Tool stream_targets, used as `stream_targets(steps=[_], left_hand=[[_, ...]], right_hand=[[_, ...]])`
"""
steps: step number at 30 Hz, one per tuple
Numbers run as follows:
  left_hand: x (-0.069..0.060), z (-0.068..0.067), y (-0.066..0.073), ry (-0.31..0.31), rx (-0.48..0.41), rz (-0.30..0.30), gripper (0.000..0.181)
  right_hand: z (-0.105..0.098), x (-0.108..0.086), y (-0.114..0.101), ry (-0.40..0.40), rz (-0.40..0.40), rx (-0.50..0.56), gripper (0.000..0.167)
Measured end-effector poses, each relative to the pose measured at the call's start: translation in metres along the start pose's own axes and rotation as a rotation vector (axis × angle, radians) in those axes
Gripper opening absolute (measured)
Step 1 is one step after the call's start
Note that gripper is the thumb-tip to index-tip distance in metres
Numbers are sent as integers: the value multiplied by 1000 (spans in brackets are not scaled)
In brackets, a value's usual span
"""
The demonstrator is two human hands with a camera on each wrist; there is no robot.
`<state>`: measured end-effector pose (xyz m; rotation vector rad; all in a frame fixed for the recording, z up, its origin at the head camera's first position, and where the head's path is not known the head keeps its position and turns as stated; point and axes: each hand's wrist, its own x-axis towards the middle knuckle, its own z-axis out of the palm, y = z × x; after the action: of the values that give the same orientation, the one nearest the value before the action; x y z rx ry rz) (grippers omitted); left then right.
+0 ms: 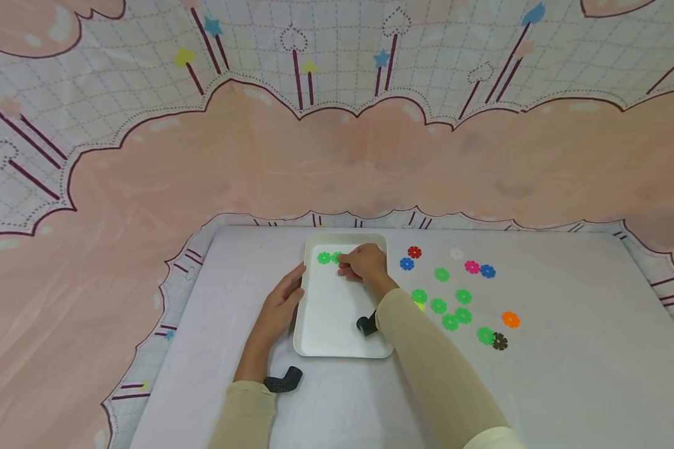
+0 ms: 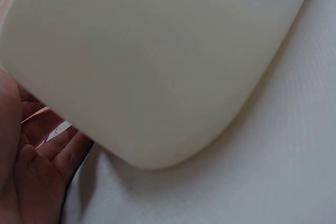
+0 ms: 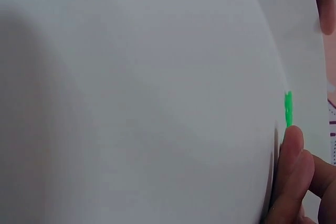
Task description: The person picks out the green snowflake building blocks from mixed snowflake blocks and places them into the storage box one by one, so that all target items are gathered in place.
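Note:
In the head view, my left hand [image 1: 278, 305] lies along the left side of a white rectangular tray [image 1: 328, 349], its thumb and fingertips touching the rim. The left wrist view shows part of this left hand [image 2: 44, 156] beside and below the tray's edge [image 2: 157, 129]. Over the tray's upper right, my right hand [image 1: 367, 262] pinches a green notched plastic disc [image 1: 335, 257] with thumb and finger, close to the tray floor. Another green disc [image 1: 323, 257] lies just left of it. Edge-on green [image 3: 288, 107] shows past the right fingertips [image 3: 293, 140].
Right of the tray lie several more green discs [image 1: 463, 296], plus red [image 1: 414, 252], blue [image 1: 407, 264], pink [image 1: 472, 267], white [image 1: 456, 253], orange [image 1: 510, 319] and dark brown [image 1: 500, 341] ones. My right forearm partly covers a yellow disc [image 1: 420, 306]. A white cloth [image 1: 230, 268] covers the table.

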<state>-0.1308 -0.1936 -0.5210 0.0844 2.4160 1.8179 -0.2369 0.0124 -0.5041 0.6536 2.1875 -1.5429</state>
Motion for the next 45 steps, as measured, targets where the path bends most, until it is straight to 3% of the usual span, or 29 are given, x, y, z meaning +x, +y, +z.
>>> stream_targets(steps=[12,18,23,28,35,41,45], left_hand=[[1,0,0,-1,-9,1,51],[0,-2,0,10,-23,5,50],[-1,-2,0,10,-12,-2,50],[-1,-3,1,8,11,-5,50],[-1,-4,1,7,7,-17,51],[-1,-1,2,-2,-3,-17,51],[-1,-1,2,-2,-2,-13,51]], right_hand=[[-5,-7,1,-35,-36,55,21],[-13,-16,-4,-140,-60,88,19],[-23,-26,-9,-260,-123,8,19],[-39,-37,-14,-330,-209,-81,20],[-69,-46,-13,-390,-308,-98,28],[-99,-52,-6,-382,-340,-116,33],[-117,-52,1,-336,-362,-181,35]])
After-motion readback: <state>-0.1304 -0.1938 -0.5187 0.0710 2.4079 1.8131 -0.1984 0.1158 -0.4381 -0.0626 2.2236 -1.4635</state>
